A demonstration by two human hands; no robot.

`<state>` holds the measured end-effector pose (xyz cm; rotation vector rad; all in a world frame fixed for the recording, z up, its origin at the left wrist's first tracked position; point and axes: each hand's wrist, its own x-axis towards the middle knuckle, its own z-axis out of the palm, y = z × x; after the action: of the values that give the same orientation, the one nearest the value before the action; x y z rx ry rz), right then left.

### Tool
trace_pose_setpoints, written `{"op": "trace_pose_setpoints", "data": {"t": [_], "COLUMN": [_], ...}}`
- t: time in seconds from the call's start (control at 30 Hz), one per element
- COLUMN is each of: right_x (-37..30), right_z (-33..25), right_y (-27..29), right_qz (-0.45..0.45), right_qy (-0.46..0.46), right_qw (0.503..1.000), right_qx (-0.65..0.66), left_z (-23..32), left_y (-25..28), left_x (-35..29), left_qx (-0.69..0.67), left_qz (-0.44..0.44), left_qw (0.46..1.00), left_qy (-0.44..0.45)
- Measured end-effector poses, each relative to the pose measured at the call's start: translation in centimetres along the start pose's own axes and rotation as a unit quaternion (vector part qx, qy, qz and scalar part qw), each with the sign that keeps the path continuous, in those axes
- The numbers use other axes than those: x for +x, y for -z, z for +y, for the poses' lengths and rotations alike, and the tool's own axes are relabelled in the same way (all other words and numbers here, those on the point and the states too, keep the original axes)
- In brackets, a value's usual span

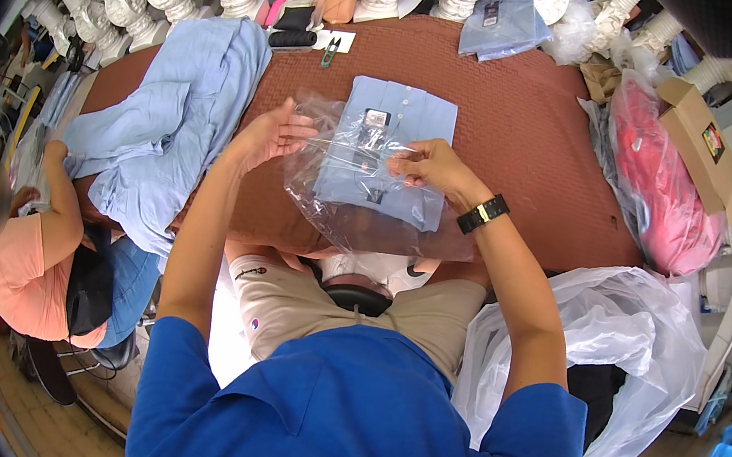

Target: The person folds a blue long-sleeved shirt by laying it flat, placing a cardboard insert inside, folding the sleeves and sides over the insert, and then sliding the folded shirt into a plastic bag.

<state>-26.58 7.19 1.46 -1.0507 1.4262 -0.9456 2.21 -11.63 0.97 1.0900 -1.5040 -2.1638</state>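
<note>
Head view: a folded light-blue shirt (391,153) is shown lying on the brown bench (529,130), partly inside a clear plastic bag (333,196). The bag's upper edge is pinched by the right hand (426,167); the left hand (272,133) is held open, fingers spread, beside the bag. Loose blue shirts (177,108) are piled at left.

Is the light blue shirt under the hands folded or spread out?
Folded. The light blue shirt lies as a neat rectangle, collar up, partly inside a clear plastic bag held by both hands.
</note>
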Motion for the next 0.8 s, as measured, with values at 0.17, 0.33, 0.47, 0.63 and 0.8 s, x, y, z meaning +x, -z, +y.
{"op": "trace_pose_setpoints", "data": {"t": [0.17,0.33,0.47,0.63,0.8], "right_x": [0.3,0.9,0.8,0.3,0.3], "right_z": [0.1,0.7,2.3,0.7,-5.9], "right_y": [0.5,0.5,1.8,3.0,3.8], "right_qz": [0.001,-0.007,-0.007,-0.090,0.087], "right_qy": [-0.028,-0.046,-0.066,-0.067,0.174], "right_qw": [1.000,0.999,0.997,0.991,0.923], "right_qx": [0.002,-0.018,-0.045,-0.076,-0.333], "left_z": [-1.9,-5.2,-4.1,-1.9,6.3], "left_y": [0.2,-0.6,2.3,3.5,-0.1], "left_x": [-0.4,0.4,1.3,1.2,-2.3], "left_qx": [0.069,0.251,0.239,0.165,0.213], "left_qz": [0.079,0.106,0.094,-0.030,-0.153], "left_qw": [0.993,0.938,0.948,0.963,0.946], "left_qy": [-0.063,-0.212,-0.187,-0.211,-0.190]}}
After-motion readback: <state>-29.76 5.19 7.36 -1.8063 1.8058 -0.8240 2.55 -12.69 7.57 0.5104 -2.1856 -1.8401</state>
